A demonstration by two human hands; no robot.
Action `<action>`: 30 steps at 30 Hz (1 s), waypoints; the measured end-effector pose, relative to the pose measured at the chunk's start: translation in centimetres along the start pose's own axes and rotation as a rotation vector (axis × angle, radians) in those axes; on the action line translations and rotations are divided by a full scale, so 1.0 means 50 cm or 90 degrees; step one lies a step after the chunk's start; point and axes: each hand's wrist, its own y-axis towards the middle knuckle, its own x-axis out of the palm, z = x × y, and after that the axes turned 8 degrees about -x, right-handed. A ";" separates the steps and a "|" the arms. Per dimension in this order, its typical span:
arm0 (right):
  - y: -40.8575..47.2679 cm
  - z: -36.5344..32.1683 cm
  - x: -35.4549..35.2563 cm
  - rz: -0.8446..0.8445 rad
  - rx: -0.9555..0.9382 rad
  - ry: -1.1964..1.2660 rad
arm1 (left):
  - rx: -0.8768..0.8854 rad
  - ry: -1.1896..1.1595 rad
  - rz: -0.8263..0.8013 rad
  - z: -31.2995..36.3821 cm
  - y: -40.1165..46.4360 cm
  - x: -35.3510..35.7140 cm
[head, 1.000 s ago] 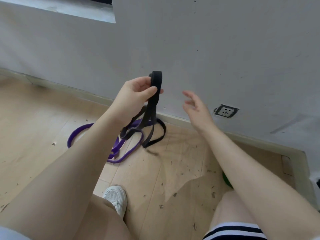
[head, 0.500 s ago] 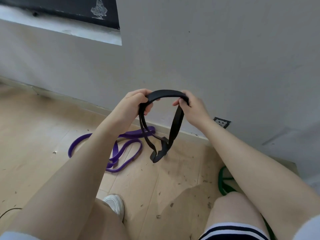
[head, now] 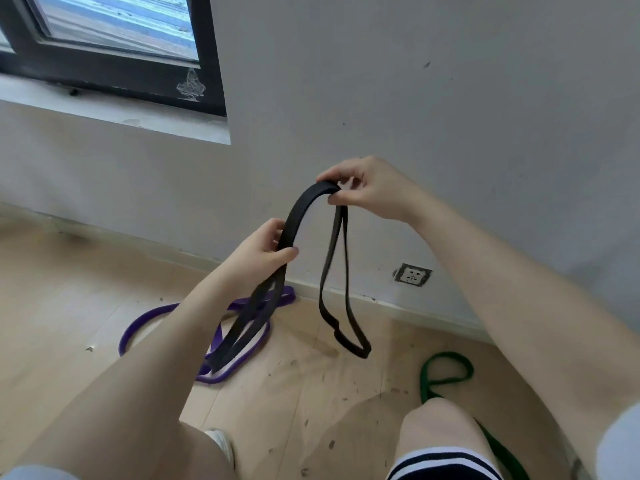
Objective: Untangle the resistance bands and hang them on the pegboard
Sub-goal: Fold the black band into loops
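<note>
Far left, the window (head: pixel 114 29) sits above its sill; no pegboard shows anywhere, so hanging looks like a later step.

Below it on the floor (head: pixel 52 289) lies the purple band (head: pixel 138 327), looped loosely and untouched, with the lower strands of the black band (head: pixel 294 223) hanging in front of it.

Now your left hand (head: pixel 263 251): fingers (head: pixel 289 251) curled round the black band partway down its arch, thumb on the near side. That grip looks meant to anchor one side so the strands below can fall free and show how they cross.

The band arches up and rightward from there. Two strands trail down from the left hand toward the floor, and a second loop dangles from the high end, clear of the floor.

Your right hand (head: pixel 367 192) is up high, pinching the top of the arch between thumb and fingertips, raised so the loops separate under their own weight. I'd judge you're mid-untangle: the black band is spread but apparently twisted near the bottom.

To the right, the wall socket (head: pixel 412 274). Lower right, the green band (head: pixel 446 372) lies on the floor by your right knee (head: pixel 436 427), waiting its turn.
</note>
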 end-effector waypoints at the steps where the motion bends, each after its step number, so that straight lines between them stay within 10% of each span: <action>1: 0.003 -0.006 -0.001 -0.001 -0.012 0.013 | 0.032 -0.024 0.008 0.017 0.001 0.005; 7: 0.009 -0.022 -0.025 0.055 -0.009 0.040 | 0.175 -0.108 0.158 0.089 0.019 0.002; 30: 0.023 -0.088 -0.016 0.210 -0.027 0.510 | 0.144 -0.118 -0.065 0.083 0.018 0.025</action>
